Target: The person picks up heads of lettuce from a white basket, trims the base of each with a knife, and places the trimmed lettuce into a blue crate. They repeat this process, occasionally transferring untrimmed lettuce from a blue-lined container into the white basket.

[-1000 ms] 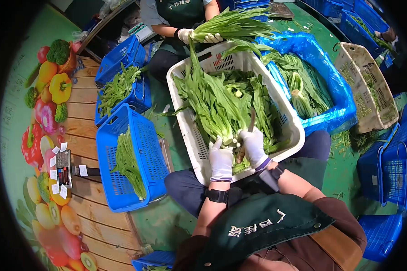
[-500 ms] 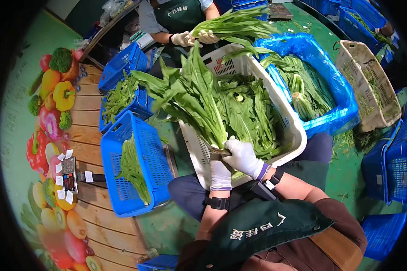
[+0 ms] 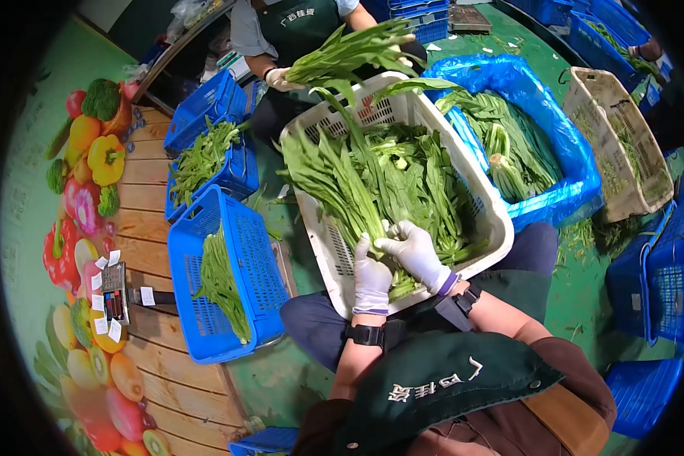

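My gloved left hand (image 3: 372, 280) is closed round the lower stems of a bunch of leafy greens (image 3: 334, 178), whose leaves fan up and to the left over the white crate (image 3: 497, 242). Close on its right, my gloved right hand (image 3: 416, 254) has its fingers pressed together at the stem ends; what they pinch there is too small to name. More long greens (image 3: 425, 194) lie in the crate beneath and beside the bunch. The crate stands before my lap, between my knees.
Opposite, a co-worker in a dark apron (image 3: 300, 30) holds another bunch (image 3: 349, 55) over the crate's far end. Blue baskets (image 3: 262, 266) with greens stand at left. A blue-lined crate (image 3: 577, 178) and a beige crate (image 3: 653, 144) are at right.
The bunch in my left hand has lowered toward the crate and my hands have shifted slightly. The co-worker's bunch has moved left and down, and that person's hands are farther apart.
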The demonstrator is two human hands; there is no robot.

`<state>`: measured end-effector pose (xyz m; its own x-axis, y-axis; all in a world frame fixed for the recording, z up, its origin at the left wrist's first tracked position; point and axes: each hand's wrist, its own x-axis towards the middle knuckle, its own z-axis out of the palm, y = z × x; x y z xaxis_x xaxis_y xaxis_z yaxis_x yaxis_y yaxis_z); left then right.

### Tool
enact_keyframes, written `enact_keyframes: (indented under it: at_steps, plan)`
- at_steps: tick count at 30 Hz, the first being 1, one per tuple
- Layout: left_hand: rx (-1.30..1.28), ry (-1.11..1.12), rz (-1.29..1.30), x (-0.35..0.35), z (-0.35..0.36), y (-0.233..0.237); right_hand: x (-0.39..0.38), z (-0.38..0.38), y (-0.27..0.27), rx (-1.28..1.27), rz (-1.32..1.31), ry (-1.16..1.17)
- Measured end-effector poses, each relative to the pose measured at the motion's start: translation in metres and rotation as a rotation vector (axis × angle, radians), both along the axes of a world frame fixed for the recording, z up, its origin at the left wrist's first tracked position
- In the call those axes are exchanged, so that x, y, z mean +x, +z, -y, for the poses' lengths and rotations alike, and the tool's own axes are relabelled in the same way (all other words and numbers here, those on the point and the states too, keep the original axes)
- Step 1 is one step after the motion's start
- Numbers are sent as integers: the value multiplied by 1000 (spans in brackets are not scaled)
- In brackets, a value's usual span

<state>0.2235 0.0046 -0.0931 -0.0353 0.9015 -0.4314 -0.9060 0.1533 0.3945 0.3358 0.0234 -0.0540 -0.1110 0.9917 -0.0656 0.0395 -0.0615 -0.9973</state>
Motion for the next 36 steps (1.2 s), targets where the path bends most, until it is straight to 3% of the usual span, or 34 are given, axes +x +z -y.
enact_keyframes:
  at_steps: [2,4,8,9,10,12,13,14,15,16,18,20,22,24,26,28,33,36]
  plan:
    - [150,24,10,-5,3,4,1,1,5,93,70,8]
    - [102,41,30,-15,6,3,1,1,-2,176,167,68]
    - [196,5,-207,-18,4,21,-4,0,5,115,-62,90]
    - [273,-54,-268,-19,6,29,4,2,11,-126,-109,179]
    - [351,-112,-327,-17,7,43,4,3,10,-126,-109,175]
    - [424,-181,-301,-29,8,36,1,10,6,187,-67,53]
    - [314,-223,-339,-42,8,10,-2,10,6,355,-12,-63]
    - [212,-266,-377,-50,8,-5,0,8,11,357,-12,-59]
    - [71,-185,-543,-48,14,-9,4,7,19,471,151,-125]
    - [75,-188,-547,-36,13,4,7,6,23,579,315,-194]
    - [262,-69,-200,-7,15,41,1,12,6,545,382,-160]
    - [29,-1,-231,-5,8,34,-5,18,0,558,443,-113]
    - [0,-26,-137,-10,7,31,-5,17,4,515,472,-104]
    - [94,-53,-147,-19,12,16,1,19,11,314,322,-40]
    - [187,-80,-149,-24,12,13,2,18,6,282,271,4]
    - [211,-232,-270,-34,10,13,1,19,-3,332,320,3]
    - [74,-61,-213,-34,12,-5,-11,27,-14,303,512,12]
    - [195,-96,-62,-44,20,-11,-3,31,12,386,594,60]
